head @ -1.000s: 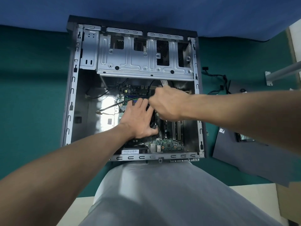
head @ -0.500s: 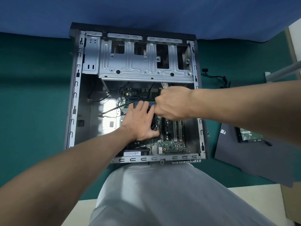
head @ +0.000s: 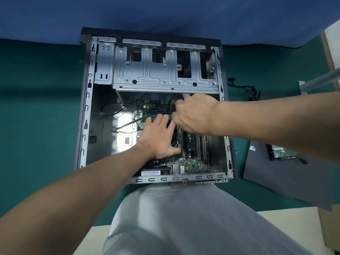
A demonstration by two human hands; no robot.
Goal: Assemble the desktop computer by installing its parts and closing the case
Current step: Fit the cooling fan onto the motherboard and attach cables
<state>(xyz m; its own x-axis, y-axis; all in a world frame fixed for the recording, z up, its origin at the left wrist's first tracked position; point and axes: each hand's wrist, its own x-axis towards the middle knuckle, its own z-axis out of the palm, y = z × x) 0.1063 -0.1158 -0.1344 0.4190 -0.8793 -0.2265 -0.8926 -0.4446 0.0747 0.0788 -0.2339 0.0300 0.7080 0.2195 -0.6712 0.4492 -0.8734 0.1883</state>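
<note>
Inside the open case (head: 86, 107), my left hand (head: 158, 138) lies flat on the cooler (head: 175, 139) while my right hand (head: 193, 115) grips a black cable (head: 132, 123).

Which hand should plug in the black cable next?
Right: the right hand grips the cable over the motherboard; the left hand lies flat on the cooler, likely steadying it.

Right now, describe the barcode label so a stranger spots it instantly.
Find the open computer case on the green surface. Inside its near rail, beside the left forearm, sits the barcode label: the only long white strip printed with black bars.
</note>
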